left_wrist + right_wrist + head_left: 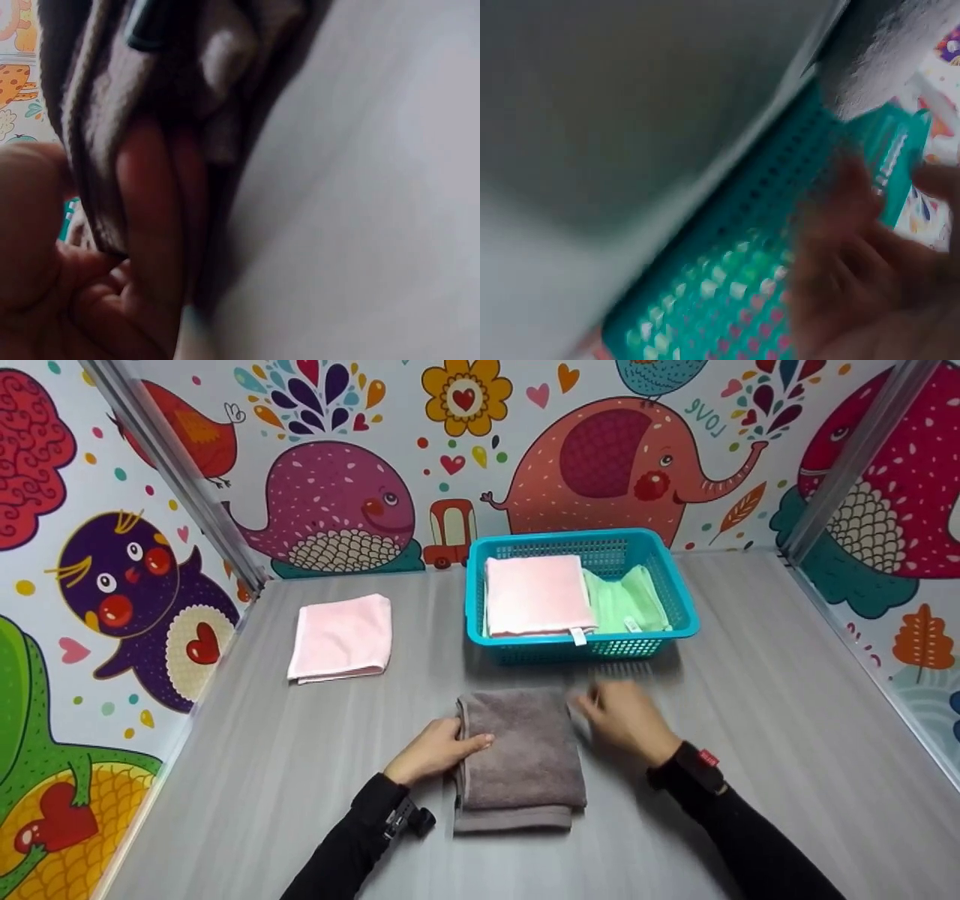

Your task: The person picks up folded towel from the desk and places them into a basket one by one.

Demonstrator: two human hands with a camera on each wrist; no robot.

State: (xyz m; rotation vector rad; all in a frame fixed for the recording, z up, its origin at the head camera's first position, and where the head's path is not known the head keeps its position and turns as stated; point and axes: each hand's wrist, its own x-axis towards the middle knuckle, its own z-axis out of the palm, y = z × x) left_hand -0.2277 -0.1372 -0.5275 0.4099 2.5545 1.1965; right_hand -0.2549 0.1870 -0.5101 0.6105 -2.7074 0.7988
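Note:
A folded grey-brown towel point(521, 750) lies on the table in front of me, with a lower layer showing past its near edge. My left hand point(435, 750) grips its left edge, thumb on top. In the left wrist view, fingers point(150, 202) reach under the towel's layers point(105, 112). Beside the towel's far right corner is my right hand point(630, 720), blurred, its fingers loosely bent. The right wrist view shows a gap between the thumb and fingers of that hand point(855, 262), just below the towel's edge point(892, 64).
Behind the towel stands a teal plastic basket point(585, 652) holding a folded pink towel point(536, 592) and a green towel point(626, 600). Another folded pink towel point(341, 637) lies at the back left of the grey table point(247, 795). Cartoon-printed walls point(360, 510) enclose the back and sides.

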